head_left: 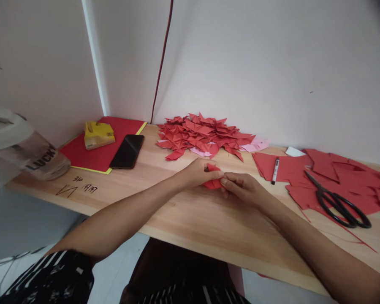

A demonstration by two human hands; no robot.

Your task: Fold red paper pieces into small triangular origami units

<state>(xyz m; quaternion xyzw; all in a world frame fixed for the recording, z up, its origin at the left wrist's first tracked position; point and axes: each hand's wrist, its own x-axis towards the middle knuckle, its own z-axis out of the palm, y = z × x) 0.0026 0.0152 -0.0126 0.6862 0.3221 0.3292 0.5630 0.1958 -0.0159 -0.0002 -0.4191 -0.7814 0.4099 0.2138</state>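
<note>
A small folded piece of red paper is held between both hands above the middle of the wooden table. My left hand grips it from the left, thumb along its upper side. The fingers of my right hand pinch its right edge, so part of the paper is hidden. Just behind the hands lies a heap of folded red paper pieces, with some pink ones at its edge.
Black-handled scissors lie on red paper scraps at right, near a marker. At left are a phone, a yellow box on a red sheet, and a clear bottle. The table meets the wall behind.
</note>
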